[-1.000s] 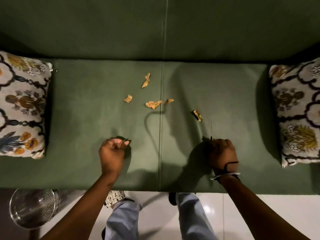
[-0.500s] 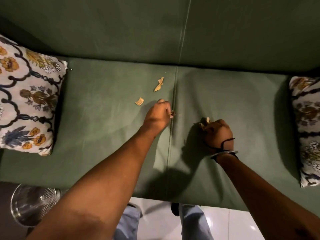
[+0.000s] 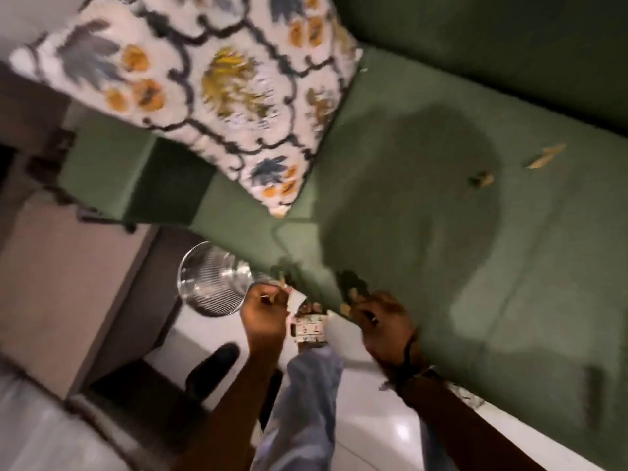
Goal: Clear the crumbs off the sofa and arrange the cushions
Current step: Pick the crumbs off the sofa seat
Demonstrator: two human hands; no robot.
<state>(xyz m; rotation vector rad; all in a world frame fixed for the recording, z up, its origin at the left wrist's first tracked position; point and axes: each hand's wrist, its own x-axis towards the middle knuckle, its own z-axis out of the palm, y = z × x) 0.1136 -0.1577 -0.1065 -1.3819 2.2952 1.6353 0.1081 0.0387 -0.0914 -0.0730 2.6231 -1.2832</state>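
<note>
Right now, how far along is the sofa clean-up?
Partly done. Both hands, left hand and right hand, seem to carry crumbs toward the metal bin. Two crumbs remain on the sofa. The patterned cushion isn't arranged yet.

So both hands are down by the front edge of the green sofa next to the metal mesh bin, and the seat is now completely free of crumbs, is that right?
Not quite. The head view shows two crumbs lying on the sofa seat. The rest holds: the left hand and right hand are at the front edge beside the metal mesh bin.
</note>
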